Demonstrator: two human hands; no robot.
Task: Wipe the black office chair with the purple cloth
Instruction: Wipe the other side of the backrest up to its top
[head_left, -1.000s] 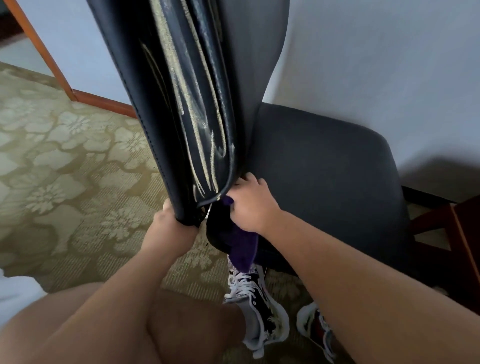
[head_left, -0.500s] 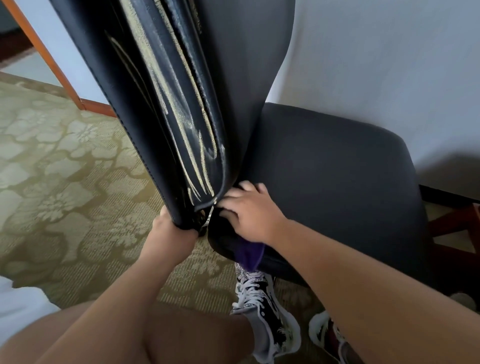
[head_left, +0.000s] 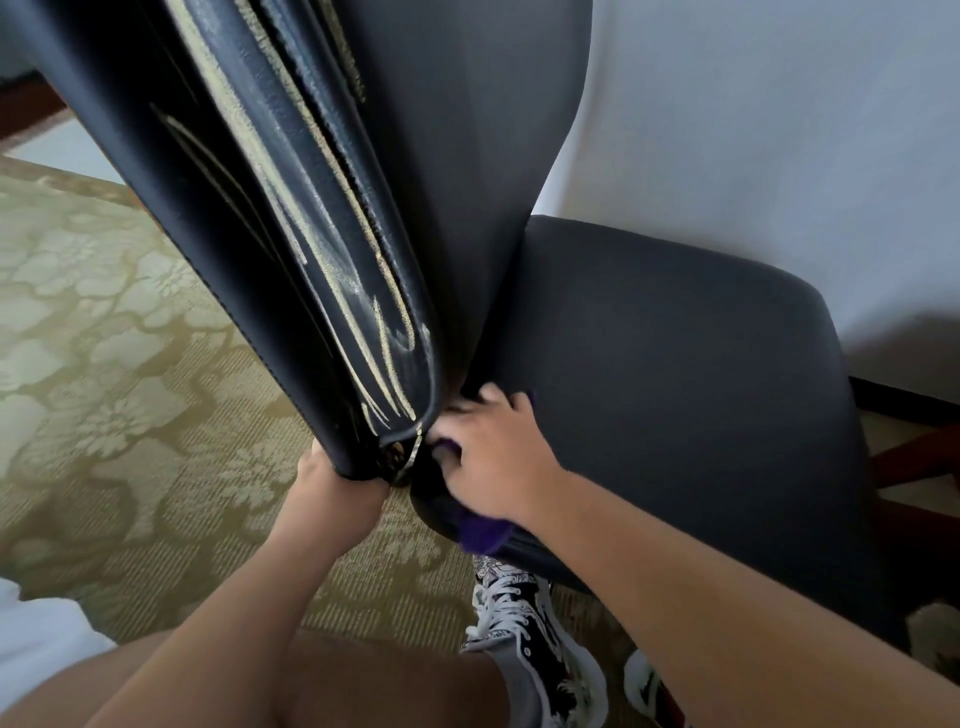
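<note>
The black office chair (head_left: 675, 384) fills the middle of the view, its tall backrest (head_left: 291, 218) leaning toward me with pale scuffed streaks along its glossy rear edge. My left hand (head_left: 332, 483) grips the lower corner of the backrest from below. My right hand (head_left: 493, 457) presses the purple cloth (head_left: 483, 535) against the rear rim of the seat, just beside the gap under the backrest. Most of the cloth is hidden under my palm; a fold hangs below the rim.
Patterned olive carpet (head_left: 114, 364) spreads to the left. A white wall (head_left: 779, 130) stands behind the chair. Dark red wooden furniture (head_left: 914, 467) sits at the right edge. My knee and black-and-white sneakers (head_left: 535, 639) are under the seat.
My right hand has slid with the cloth from under the backrest's lower corner up onto the rear rim of the seat. My left hand still holds the backrest corner.
</note>
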